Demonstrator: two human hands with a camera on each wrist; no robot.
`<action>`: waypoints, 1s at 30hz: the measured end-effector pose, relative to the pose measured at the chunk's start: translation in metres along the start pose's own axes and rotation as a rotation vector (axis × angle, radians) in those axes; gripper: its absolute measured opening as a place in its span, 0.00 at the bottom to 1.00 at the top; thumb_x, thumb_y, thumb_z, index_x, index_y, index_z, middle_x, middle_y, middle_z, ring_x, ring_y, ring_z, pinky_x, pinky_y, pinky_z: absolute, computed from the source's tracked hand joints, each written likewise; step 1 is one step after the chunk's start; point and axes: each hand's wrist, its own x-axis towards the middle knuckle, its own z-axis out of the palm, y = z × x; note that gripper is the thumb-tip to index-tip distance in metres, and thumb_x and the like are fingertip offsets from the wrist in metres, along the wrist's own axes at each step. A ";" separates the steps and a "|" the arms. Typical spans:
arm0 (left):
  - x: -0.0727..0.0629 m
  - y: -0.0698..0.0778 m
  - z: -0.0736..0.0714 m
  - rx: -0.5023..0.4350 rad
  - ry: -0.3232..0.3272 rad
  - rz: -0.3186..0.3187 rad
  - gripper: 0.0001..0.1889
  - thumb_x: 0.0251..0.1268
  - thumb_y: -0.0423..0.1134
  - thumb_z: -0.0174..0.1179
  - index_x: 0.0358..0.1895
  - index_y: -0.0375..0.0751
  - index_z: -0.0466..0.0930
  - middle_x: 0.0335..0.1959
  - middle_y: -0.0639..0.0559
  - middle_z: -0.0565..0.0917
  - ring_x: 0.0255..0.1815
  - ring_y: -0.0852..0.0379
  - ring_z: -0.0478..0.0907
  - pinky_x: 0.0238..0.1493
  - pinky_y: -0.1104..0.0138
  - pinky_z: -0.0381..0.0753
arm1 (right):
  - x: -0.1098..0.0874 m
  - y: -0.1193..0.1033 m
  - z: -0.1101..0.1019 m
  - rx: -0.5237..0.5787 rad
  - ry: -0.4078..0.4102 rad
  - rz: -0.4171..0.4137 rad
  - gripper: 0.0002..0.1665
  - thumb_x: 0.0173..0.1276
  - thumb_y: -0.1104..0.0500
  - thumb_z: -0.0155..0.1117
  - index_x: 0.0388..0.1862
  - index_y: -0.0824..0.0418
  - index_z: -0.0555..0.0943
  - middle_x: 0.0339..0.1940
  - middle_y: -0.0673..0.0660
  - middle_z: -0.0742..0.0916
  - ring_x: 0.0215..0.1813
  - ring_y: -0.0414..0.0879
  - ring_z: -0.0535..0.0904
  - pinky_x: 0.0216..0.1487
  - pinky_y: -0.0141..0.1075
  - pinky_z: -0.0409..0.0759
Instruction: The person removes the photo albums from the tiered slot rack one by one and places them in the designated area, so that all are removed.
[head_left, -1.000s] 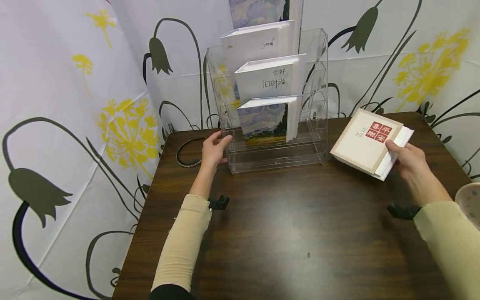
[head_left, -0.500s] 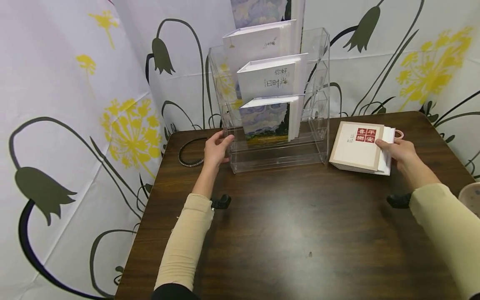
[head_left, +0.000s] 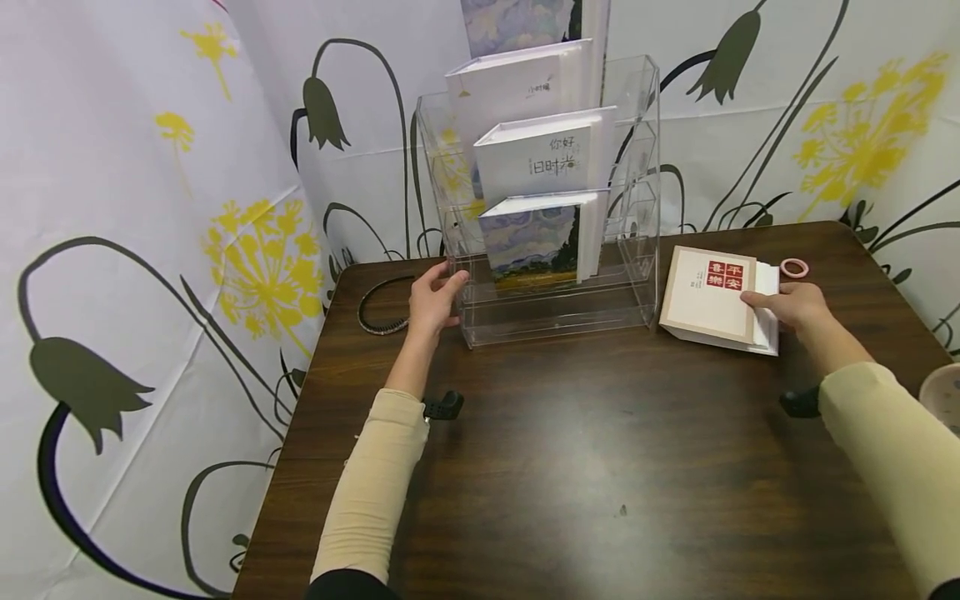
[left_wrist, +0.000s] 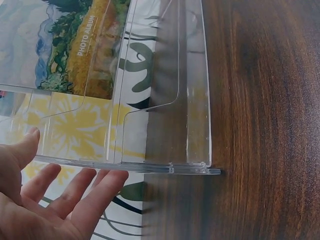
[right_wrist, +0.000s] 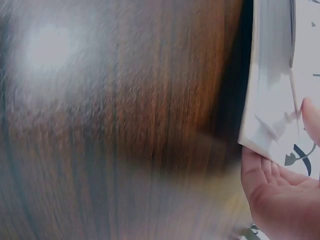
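My left hand [head_left: 432,302] is at the left side of a clear acrylic display rack [head_left: 555,329]. Its thumb lies over the side panel's edge, with the fingers along the outer face, as the left wrist view shows. My right hand [head_left: 802,312] grips a cream photo album [head_left: 697,304] with red squares on its cover. The thumb is on top and the fingers are underneath in the right wrist view. This album lies low over the table, right of the rack. A landscape-painting photo album [head_left: 532,246] stands in the rack's lowest tier.
Higher tiers hold a white album [head_left: 540,158], another white album [head_left: 510,87] and a tall painted one [head_left: 521,23]. A pink ring [head_left: 794,267] lies beyond my right hand. A dark coiled cord [head_left: 378,327] lies left of the rack. A bowl [head_left: 941,396] is at the table's right edge.
My right hand has brought the cream album left and lower, turning it straighter beside the rack. The pink ring has come into sight behind it. My left hand has stayed at the rack.
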 end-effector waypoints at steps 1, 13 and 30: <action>0.000 0.000 0.000 0.002 0.001 -0.001 0.30 0.65 0.52 0.65 0.69 0.50 0.71 0.55 0.44 0.79 0.53 0.47 0.75 0.37 0.48 0.85 | 0.000 0.000 0.000 -0.030 0.003 -0.017 0.62 0.64 0.33 0.62 0.72 0.81 0.52 0.68 0.80 0.64 0.58 0.65 0.66 0.53 0.50 0.75; -0.001 -0.001 -0.001 0.013 0.016 -0.005 0.29 0.67 0.51 0.64 0.69 0.49 0.71 0.54 0.45 0.80 0.51 0.48 0.76 0.34 0.52 0.86 | -0.013 -0.009 0.005 -0.316 0.071 -0.174 0.48 0.70 0.38 0.57 0.66 0.80 0.63 0.62 0.81 0.69 0.60 0.75 0.63 0.60 0.64 0.66; -0.001 0.001 0.001 -0.007 0.007 -0.006 0.29 0.67 0.51 0.64 0.69 0.49 0.71 0.53 0.45 0.80 0.53 0.47 0.75 0.39 0.47 0.85 | -0.022 -0.015 0.018 -0.162 0.274 -0.247 0.38 0.72 0.44 0.56 0.64 0.75 0.69 0.57 0.76 0.74 0.57 0.69 0.68 0.56 0.60 0.67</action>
